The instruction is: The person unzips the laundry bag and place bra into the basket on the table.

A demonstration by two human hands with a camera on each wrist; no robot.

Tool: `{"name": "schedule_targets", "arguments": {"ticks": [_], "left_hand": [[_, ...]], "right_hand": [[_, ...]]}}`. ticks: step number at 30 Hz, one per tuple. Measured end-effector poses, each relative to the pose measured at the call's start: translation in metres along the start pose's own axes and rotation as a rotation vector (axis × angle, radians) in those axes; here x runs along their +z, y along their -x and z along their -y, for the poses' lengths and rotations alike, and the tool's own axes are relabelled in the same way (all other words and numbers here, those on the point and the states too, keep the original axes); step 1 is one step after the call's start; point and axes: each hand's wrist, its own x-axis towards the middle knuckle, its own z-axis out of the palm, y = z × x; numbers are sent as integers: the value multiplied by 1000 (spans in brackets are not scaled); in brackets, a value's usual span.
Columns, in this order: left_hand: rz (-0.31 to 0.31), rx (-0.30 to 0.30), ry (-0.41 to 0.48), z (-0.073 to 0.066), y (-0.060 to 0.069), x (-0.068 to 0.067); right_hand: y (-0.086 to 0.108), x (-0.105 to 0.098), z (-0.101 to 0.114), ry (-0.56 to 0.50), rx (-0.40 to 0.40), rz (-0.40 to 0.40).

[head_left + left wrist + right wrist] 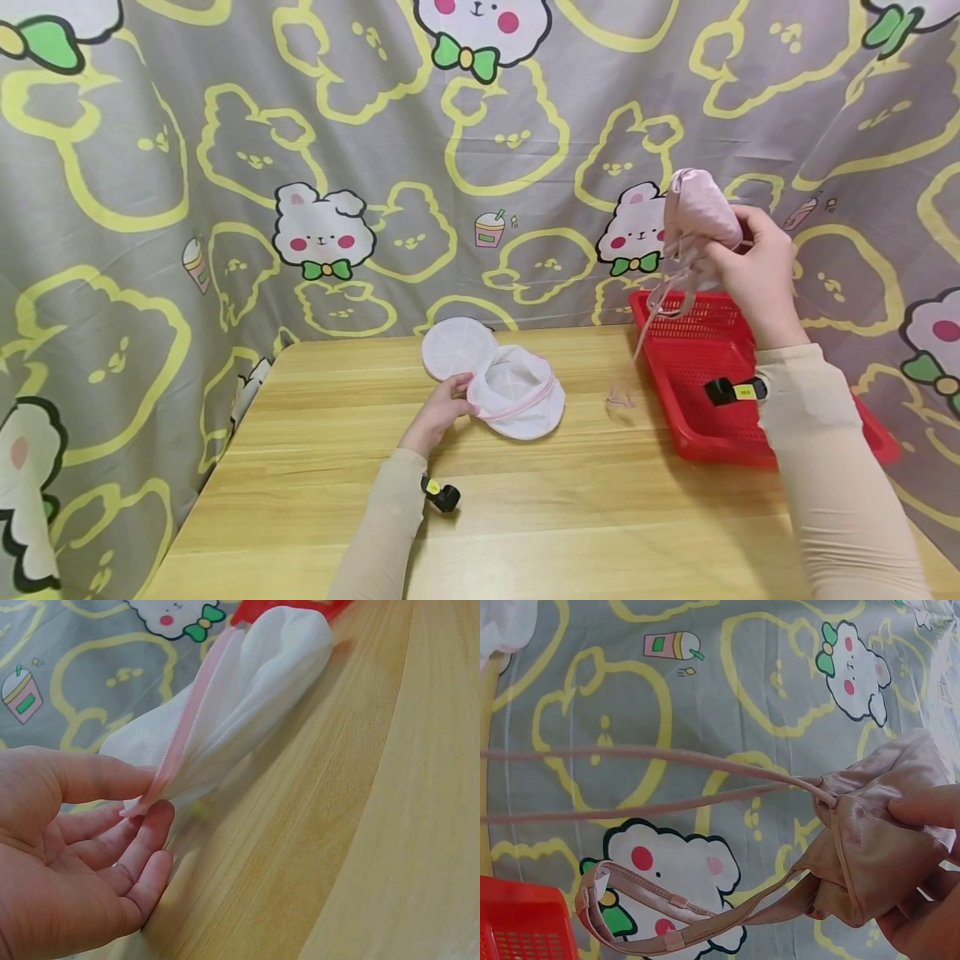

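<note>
A white mesh laundry bag [543, 415] with a pink zip lies on the table, its mouth spread and a round end lying out to the left. My left hand [442, 410] pinches the bag's zipped edge between thumb and fingers, seen close up in the left wrist view. Raised at the right, my right hand [763, 271] grips a pink satin bra [701, 208] by its folded cups. Its straps dangle below, thin ones reaching down near the tabletop. A hooked band loop [682, 934] hangs from it in the right wrist view.
A red plastic basket [667, 408] with perforated sides stands at the table's right, under my right arm. The wooden table [315, 475] meets a grey cartoon-print curtain [420, 137] at the back. A small black camera sits on each wrist.
</note>
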Motion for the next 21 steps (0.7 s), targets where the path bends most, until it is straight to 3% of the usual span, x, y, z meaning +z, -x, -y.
{"name": "schedule_targets", "arguments": {"ticks": [8, 13, 21], "left_hand": [[12, -2, 3, -11, 9, 0], [3, -1, 4, 0, 0, 0], [-3, -9, 3, -1, 2, 0]], "right_hand": [[-10, -8, 4, 14, 12, 4], [-20, -16, 6, 0, 8, -13], [-33, -31, 11, -67, 50, -42]]}}
